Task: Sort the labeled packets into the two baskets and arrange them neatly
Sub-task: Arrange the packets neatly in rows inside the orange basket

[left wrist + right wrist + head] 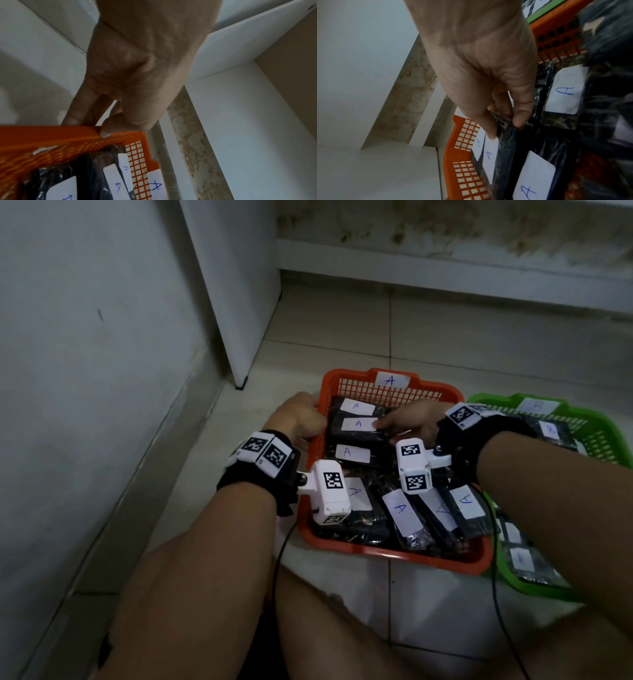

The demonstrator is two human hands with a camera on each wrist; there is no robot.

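An orange basket (376, 553) tagged "A" sits on the floor, filled with several black packets with white "A" labels. My left hand (298, 419) grips its left rim (72, 133), thumb on top and fingers outside. My right hand (411, 421) reaches into the far part and pinches the edge of an A packet (358, 433), index fingertip on its white label (491, 159). To the right stands a green basket (603, 433) tagged "B" with black packets inside; my right forearm hides most of it.
A white wall runs along the left and a white cabinet panel (236, 285) stands behind the orange basket. A stained skirting lines the back. My knees are at the bottom, with black cables (503, 625) trailing over pale floor tiles.
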